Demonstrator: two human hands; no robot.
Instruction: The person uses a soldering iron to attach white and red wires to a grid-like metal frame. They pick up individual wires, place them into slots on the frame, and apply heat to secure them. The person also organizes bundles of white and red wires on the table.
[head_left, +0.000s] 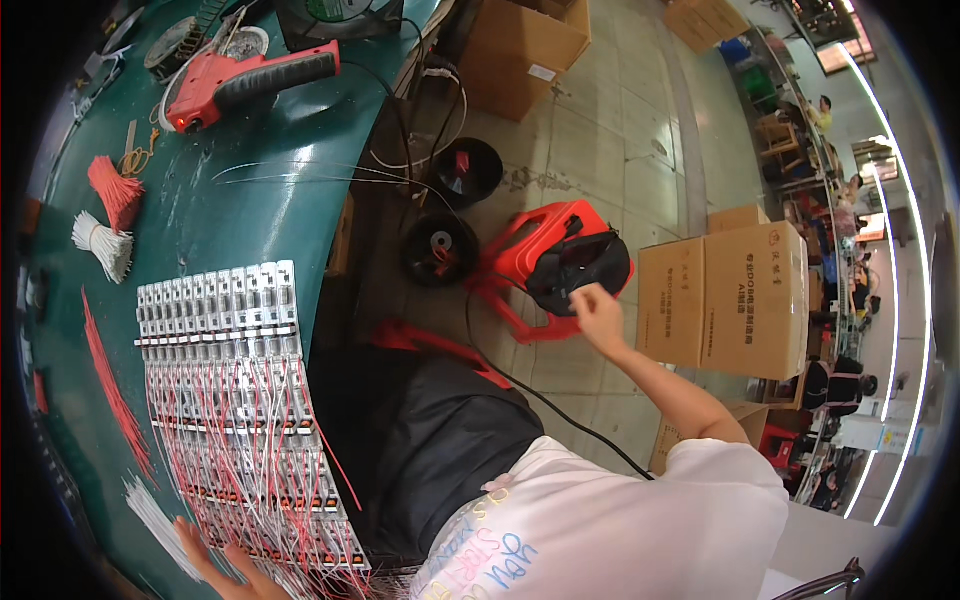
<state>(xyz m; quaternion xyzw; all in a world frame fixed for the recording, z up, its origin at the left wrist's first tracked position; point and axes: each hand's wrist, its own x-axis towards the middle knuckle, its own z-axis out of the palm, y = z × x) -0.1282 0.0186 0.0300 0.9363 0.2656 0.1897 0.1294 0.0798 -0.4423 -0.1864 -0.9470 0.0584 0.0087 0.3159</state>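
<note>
My left hand (225, 572) is low at the left, over the green table (240, 215), with its fingers apart beside a bundle of white wires (158, 525). Right beside it lies a panel of small circuit boards (225, 345) in rows, with red and white wires trailing across it. Out to the right, away from the table, my right hand (598, 318) has its fingers drawn together in a pinch. Anything between them is too small to make out. Behind that hand, a black cloth-like item (570, 270) rests on a red plastic stool (590, 215).
A red-and-black pistol-grip tool (255, 85) lies at the table's far end. Bundles of red wires (115, 190) and white wires (103, 245) sit along its left. Black bins (468, 172), a black cable (570, 425) and cardboard boxes (755, 300) occupy the floor side.
</note>
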